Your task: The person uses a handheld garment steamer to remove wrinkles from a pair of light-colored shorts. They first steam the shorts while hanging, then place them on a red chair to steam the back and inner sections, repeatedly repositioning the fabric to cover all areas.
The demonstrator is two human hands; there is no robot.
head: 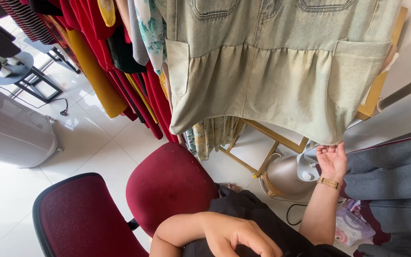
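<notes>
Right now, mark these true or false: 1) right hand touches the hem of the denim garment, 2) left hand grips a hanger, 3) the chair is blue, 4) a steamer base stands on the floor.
1) True: the right hand touches the lower hem of the hanging denim garment.
2) False: the left hand rests low by the lap and holds nothing.
3) False: the chair is dark red.
4) True: the steamer base stands on the floor below the garment.

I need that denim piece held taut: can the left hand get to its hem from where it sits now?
Probably yes. The left hand rests low near the lap, nothing showing between it and the denim garment's hem above; the right hand already touches the hem's right corner.
</notes>
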